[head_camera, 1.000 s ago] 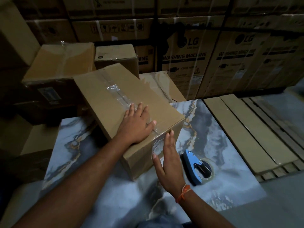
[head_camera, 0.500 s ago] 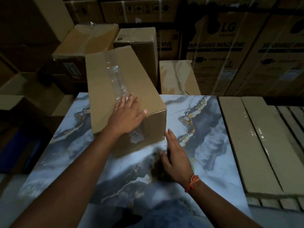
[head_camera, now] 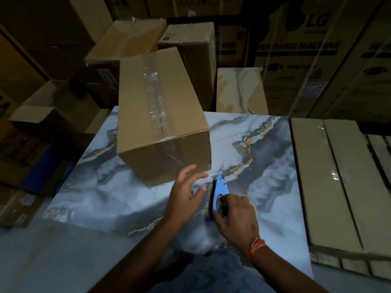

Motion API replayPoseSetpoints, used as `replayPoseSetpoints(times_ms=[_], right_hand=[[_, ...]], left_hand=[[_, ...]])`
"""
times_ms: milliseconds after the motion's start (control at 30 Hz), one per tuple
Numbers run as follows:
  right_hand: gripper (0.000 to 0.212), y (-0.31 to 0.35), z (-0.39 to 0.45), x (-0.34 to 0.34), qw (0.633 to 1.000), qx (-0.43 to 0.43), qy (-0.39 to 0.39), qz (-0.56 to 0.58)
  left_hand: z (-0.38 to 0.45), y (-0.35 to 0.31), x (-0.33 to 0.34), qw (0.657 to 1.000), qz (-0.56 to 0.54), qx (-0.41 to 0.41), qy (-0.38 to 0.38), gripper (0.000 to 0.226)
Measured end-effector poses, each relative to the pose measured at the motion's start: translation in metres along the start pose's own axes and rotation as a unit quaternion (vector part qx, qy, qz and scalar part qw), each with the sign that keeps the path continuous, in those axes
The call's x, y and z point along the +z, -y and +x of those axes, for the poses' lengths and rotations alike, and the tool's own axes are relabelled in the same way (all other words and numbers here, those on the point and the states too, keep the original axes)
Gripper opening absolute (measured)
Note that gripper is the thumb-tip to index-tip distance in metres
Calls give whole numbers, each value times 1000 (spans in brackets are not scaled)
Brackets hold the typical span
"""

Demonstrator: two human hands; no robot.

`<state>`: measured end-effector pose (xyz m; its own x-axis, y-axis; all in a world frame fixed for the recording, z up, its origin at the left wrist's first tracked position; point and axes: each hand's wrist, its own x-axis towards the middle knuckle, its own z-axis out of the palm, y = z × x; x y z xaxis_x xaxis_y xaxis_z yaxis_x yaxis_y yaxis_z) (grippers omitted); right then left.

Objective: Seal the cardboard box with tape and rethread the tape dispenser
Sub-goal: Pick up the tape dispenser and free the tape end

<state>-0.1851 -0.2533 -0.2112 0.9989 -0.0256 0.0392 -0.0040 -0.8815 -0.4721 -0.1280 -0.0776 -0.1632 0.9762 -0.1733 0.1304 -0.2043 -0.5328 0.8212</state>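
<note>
A long brown cardboard box lies on the marble-patterned slab, with a strip of clear tape running down its top seam and over the near end. The blue tape dispenser stands on edge just right of the box's near corner. My right hand is closed around the dispenser's rear part. My left hand hovers beside the dispenser with fingers spread, just below the box's near end, holding nothing.
Stacked cartons and large washing machine boxes stand behind the slab. Flat wrapped packs lie along the right. An open carton and more boxes crowd the left. A smaller box sits behind the slab.
My left hand has come off the box top and dropped to the slab beside the dispenser. My right hand has taken hold of the tape dispenser and stood it on edge.
</note>
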Motion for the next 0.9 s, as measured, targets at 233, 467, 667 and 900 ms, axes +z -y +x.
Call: replayPoseSetpoints(times_ms=[233,467,667,900], right_hand=[[47,4,-8,29,989,7,44,-138],[38,8,-6,45,991,61,21,-117],[25,7,-17,50,996,49,-64,-39],[24,8,-8,38,995,-17,-93,20]], left_hand=[[-2,39,31,972,-128,-149,127,30],[3,48,46,935,-191,-191,229,33],[10,52,50,924,-243,-176,235,32],[23,56,47,936,-251,-138,207,27]])
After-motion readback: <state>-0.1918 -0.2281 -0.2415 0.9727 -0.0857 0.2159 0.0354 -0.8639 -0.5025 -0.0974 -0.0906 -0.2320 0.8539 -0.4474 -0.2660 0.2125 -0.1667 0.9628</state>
